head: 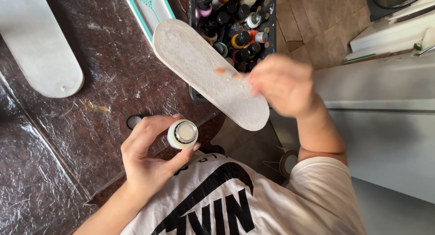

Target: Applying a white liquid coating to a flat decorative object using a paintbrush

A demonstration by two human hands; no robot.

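Note:
My left hand (147, 158) grips a small open bottle of pale paint (182, 134), held upright near my chest. My right hand (283, 83) is blurred and holds a small brush or applicator (229, 73) with an orange-tinted tip against a white oval board (209, 72). The board slants across the edge of the dark table (90, 126) and over a box of paint bottles. What grips the board itself is hidden.
A dark crate of several paint bottles (235, 22) stands behind the board. Another white oval board (38, 44) lies at the table's top left, a teal-edged one (149, 8) at the top. A white cabinet (385, 108) stands on the right, over tiled floor (317, 17).

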